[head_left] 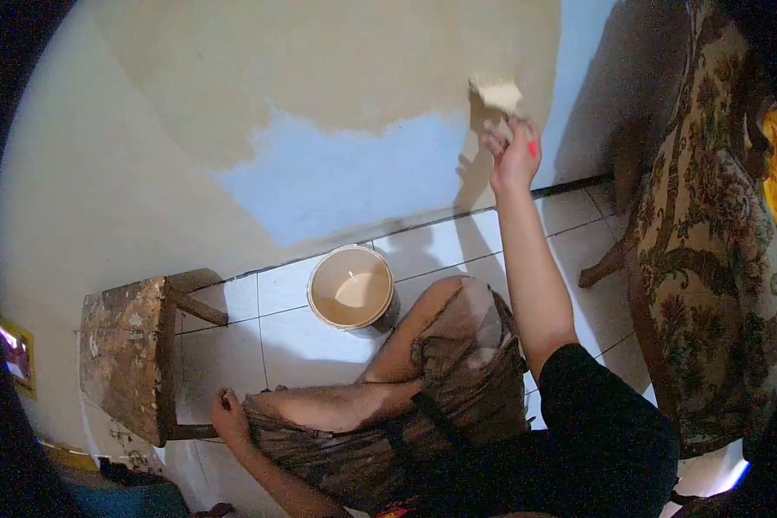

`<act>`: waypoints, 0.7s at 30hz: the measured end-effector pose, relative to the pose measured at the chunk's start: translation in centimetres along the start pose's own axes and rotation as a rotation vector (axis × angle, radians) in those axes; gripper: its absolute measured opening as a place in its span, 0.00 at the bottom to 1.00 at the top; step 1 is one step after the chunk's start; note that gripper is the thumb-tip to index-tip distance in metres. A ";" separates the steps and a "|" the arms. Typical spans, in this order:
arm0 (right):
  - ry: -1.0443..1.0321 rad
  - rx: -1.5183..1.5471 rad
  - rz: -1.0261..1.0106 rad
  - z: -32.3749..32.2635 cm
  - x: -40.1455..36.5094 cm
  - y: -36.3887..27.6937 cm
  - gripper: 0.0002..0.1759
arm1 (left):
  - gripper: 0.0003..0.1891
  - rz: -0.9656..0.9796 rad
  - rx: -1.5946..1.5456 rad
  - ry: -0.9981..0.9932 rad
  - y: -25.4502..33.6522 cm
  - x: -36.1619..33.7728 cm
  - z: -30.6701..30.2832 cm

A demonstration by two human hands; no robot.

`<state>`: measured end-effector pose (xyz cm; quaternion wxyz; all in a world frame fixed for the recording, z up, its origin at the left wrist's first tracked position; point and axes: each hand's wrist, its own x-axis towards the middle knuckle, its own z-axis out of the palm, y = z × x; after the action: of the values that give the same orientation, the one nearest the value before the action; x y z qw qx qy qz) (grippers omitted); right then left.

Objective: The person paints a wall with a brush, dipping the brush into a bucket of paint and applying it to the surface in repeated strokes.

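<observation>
My right hand (515, 155) is closed round the handle of a wide paintbrush (497, 93), whose bristles are at the wall (319, 60). Beige paint covers the wall's upper part, and a light blue patch (345, 177) shows below and left of the brush. On the tiles in front of my crossed legs stands an open bucket (351, 289) with cream paint in it. My left hand (230, 418) rests by my knee, its fingers curled, near the stool; whether it holds anything is too small to tell.
A paint-spattered wooden stool (125, 358) stands at the left against the wall. On the right is a chair with floral upholstery (708, 285), its wooden leg reaching onto the white tiled floor (285, 350). A small framed item (17, 354) is at the far left.
</observation>
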<state>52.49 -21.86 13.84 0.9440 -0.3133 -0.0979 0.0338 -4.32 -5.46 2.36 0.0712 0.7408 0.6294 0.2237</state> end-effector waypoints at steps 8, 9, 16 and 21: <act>0.289 -0.253 0.214 -12.2 -3.5 8.3 0.09 | 0.15 0.014 -0.102 -0.006 1.3 -0.7 -1.2; 0.278 -0.250 0.206 -11.9 -2.5 8.2 0.09 | 0.14 0.019 -0.110 0.066 1.1 -1.0 -0.9; 0.067 -0.069 0.030 -0.9 3.4 0.1 0.04 | 0.13 0.058 -0.074 0.049 -0.8 -0.2 0.2; -0.015 -0.022 -0.175 0.8 2.0 -2.4 0.10 | 0.15 0.051 0.038 0.072 -0.9 -0.5 0.4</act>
<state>54.27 -23.10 16.26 0.9391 -0.3136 -0.1322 -0.0476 -5.03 -5.73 1.54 0.0289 0.7491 0.6167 0.2401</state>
